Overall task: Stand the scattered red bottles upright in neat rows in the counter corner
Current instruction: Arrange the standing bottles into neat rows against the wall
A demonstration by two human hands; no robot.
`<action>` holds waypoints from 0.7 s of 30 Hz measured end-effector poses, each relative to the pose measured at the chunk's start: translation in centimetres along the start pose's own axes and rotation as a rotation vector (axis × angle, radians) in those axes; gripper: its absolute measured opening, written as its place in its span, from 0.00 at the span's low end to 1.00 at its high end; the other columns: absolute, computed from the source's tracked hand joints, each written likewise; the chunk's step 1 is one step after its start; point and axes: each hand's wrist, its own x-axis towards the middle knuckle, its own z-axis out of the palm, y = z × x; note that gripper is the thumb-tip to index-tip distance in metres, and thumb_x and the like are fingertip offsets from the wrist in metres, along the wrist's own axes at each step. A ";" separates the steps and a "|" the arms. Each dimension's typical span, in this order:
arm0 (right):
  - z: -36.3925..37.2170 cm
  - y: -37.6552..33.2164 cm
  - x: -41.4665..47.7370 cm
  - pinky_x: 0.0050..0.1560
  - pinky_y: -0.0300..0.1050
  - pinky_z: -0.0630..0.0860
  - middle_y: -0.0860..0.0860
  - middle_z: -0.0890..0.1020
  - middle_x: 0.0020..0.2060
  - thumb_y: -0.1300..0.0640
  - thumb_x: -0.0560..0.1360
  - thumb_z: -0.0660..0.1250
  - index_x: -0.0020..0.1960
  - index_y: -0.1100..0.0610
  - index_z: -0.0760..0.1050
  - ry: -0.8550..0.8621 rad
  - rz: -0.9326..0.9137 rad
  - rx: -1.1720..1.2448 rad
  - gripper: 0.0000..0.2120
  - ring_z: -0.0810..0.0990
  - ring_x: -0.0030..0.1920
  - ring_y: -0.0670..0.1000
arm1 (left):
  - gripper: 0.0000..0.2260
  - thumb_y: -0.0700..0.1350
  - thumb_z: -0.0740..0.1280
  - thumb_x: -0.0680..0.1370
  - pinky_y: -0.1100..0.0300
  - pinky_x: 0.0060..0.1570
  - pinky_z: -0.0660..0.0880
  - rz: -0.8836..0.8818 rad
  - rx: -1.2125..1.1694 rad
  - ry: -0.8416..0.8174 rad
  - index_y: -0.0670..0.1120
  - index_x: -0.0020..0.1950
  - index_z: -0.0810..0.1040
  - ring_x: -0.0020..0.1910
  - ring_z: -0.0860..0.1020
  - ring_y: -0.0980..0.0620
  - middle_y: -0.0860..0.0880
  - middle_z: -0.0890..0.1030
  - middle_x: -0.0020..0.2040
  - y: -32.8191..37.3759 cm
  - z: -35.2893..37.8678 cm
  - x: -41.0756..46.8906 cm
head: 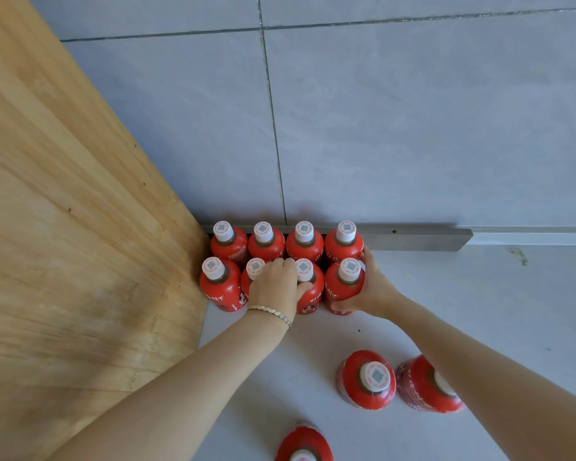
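Note:
Several red bottles with white caps stand upright in two rows in the corner. The back row (pixel 266 242) lines the wall strip, and the front row (pixel 218 282) stands just before it. My left hand (pixel 275 282) lies over the front row's middle, gripping the third bottle (pixel 311 289) and hiding most of the second. My right hand (pixel 368 291) wraps the rightmost front bottle (pixel 343 284) from its right side. Three more bottles stand loose on the near counter: one (pixel 366 379), one (pixel 423 387) partly behind my right forearm, one (pixel 303 444) cut off by the bottom edge.
A wooden panel (pixel 80 227) closes the corner on the left. Grey wall tiles (pixel 413 128) rise behind, with a metal strip (pixel 419 237) along their base. The white counter (pixel 496 294) stretches to the right of the rows.

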 end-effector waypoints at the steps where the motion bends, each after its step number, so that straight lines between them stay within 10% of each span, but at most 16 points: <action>1: 0.0 -0.1 -0.1 0.59 0.44 0.70 0.47 0.70 0.60 0.70 0.60 0.79 0.75 0.52 0.47 0.005 0.003 -0.005 0.56 0.72 0.59 0.48 | 0.17 0.53 0.65 0.76 0.55 0.52 0.73 -0.006 0.001 -0.001 0.40 0.57 0.73 0.59 0.75 0.46 0.43 0.77 0.57 0.1 0.0 0.0; 7: 0.3 -2.3 -2.6 0.64 0.51 0.71 0.59 0.64 0.72 0.58 0.65 0.78 0.76 0.61 0.45 0.034 0.283 -0.248 0.53 0.70 0.68 0.58 | 0.25 0.46 0.62 0.79 0.53 0.51 0.76 0.042 0.001 0.070 0.44 0.73 0.60 0.63 0.74 0.44 0.44 0.71 0.65 0.7 -1.0 -2.2; 10: -0.3 -3.9 -6.9 0.53 0.47 0.75 0.60 0.73 0.63 0.52 0.73 0.70 0.70 0.62 0.63 0.057 0.148 -0.556 0.31 0.76 0.58 0.57 | 0.19 0.44 0.62 0.77 0.50 0.50 0.75 0.109 0.005 0.116 0.45 0.68 0.68 0.60 0.75 0.43 0.44 0.74 0.61 0.9 -2.3 -5.1; 16: -0.1 -3.2 -14.2 0.50 0.45 0.75 0.52 0.80 0.57 0.40 0.75 0.60 0.66 0.48 0.66 -0.109 0.117 -0.885 0.22 0.78 0.51 0.52 | 0.20 0.58 0.62 0.75 0.52 0.59 0.72 -0.030 -0.025 -0.524 0.45 0.59 0.73 0.59 0.75 0.44 0.46 0.78 0.59 2.1 -3.3 -12.7; 21: 2.2 -1.7 -14.8 0.41 0.45 0.80 0.55 0.80 0.57 0.46 0.77 0.61 0.66 0.53 0.62 -0.029 0.103 -0.854 0.22 0.81 0.46 0.53 | 0.15 0.50 0.64 0.74 0.53 0.55 0.74 -0.019 0.071 -0.588 0.44 0.58 0.71 0.57 0.77 0.42 0.44 0.79 0.58 1.7 -0.6 -16.5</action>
